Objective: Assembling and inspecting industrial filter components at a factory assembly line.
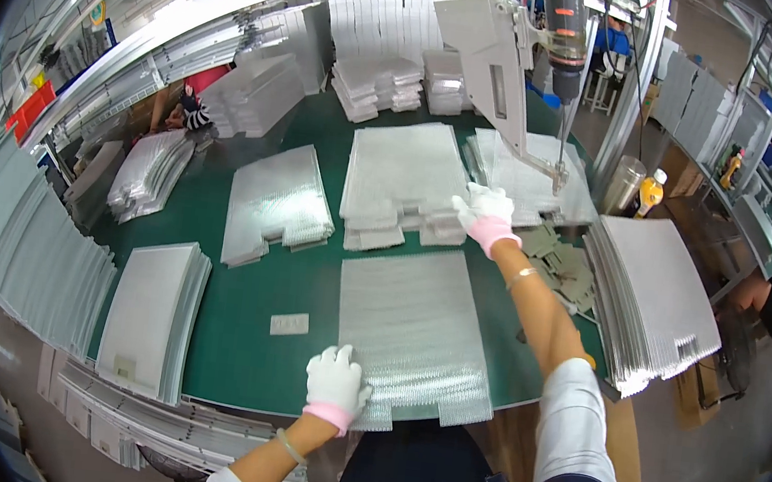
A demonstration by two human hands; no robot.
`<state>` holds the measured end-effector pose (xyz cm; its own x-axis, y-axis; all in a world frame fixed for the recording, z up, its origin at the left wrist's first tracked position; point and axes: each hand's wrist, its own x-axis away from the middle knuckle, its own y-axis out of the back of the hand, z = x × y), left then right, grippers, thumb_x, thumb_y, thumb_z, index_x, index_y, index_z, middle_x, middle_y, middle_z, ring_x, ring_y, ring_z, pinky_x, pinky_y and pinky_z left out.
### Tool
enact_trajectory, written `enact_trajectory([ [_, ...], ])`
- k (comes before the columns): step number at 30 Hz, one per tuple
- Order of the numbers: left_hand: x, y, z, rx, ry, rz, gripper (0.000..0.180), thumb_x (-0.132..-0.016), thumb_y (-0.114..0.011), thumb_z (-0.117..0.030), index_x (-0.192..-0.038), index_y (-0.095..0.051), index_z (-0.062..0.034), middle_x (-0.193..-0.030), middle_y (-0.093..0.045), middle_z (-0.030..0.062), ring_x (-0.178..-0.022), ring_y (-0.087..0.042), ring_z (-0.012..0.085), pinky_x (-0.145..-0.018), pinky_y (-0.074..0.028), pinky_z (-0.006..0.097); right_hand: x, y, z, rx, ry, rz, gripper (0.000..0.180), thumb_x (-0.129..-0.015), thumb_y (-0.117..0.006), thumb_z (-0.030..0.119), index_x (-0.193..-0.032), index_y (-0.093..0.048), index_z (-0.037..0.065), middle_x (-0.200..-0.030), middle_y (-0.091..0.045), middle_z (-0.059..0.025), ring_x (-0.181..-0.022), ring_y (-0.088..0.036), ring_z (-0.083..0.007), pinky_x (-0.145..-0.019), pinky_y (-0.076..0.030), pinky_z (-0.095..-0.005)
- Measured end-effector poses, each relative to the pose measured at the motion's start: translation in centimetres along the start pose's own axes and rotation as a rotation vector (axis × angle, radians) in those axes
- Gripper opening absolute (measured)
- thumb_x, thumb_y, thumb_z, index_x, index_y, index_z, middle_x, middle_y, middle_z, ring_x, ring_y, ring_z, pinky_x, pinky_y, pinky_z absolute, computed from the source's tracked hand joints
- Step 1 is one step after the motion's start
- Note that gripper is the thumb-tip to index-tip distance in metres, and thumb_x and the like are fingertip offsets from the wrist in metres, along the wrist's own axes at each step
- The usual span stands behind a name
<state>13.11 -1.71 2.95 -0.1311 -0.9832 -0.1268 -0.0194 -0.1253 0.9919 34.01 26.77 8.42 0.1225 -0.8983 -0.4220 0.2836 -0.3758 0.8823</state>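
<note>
A translucent ribbed plastic sheet [415,321] with a notched near edge lies flat in front of me on the green table. My left hand [336,388], in a white glove with a pink cuff, rests at its near left corner, fingers stretched forward and thumb by the sheet. My gloved right hand [486,212] reaches far forward with its fingers apart. It is between a tall stack of sheets [406,167] and a pile of sheets [533,158] under a hanging power tool [562,33]. Whether its fingertips touch a sheet, I cannot tell.
Grey-green small pieces [564,266] lie right of my right hand, beside a thick sheet stack [656,291]. A metal flask [623,184] and a yellow bottle [650,192] stand behind. More stacks [281,201] fill the left; a small pale plate [289,324] lies nearby. Someone works far left.
</note>
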Motion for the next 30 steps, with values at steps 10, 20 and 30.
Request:
enact_trajectory([
  [10,-1.6,1.6,0.9,0.016,-0.246,-0.011,0.017,-0.069,-0.064,-0.026,-0.074,-0.067,-0.0095,-0.095,-0.057,0.008,-0.091,-0.053,0.025,-0.081,-0.043,0.039,-4.6,-2.5,4.3,0.246,-0.127,0.34,0.053,-0.076,-0.059,0.05,-0.109,-0.058,0.009,-0.105,-0.063,-0.0071,-0.107,-0.051,-0.0238,-0.085,-0.039,-0.0367],
  [20,-16.3,6.3,6.9,0.43,0.172,-0.088,0.033,-0.081,-0.053,-0.033,-0.098,-0.064,-0.0078,-0.097,-0.063,0.0173,-0.092,-0.06,0.0324,-0.087,-0.045,0.041,-4.8,-2.3,1.9,0.159,-0.218,0.305,0.057,-0.074,-0.062,0.053,-0.108,-0.057,0.007,-0.105,-0.062,-0.0118,-0.105,-0.053,-0.0289,-0.087,-0.041,-0.0384],
  [30,-29.7,-2.3,7.5,0.203,0.448,-0.067,0.052,-0.08,-0.055,-0.035,-0.123,-0.044,-0.0077,-0.129,-0.046,0.013,-0.121,-0.042,0.0268,-0.095,-0.038,0.042,-5.6,-3.1,0.3,-0.143,-0.225,0.334,0.057,-0.079,-0.052,0.044,-0.127,-0.048,0.013,-0.113,-0.06,-0.0142,-0.107,-0.055,-0.0302,-0.094,-0.039,-0.0401],
])
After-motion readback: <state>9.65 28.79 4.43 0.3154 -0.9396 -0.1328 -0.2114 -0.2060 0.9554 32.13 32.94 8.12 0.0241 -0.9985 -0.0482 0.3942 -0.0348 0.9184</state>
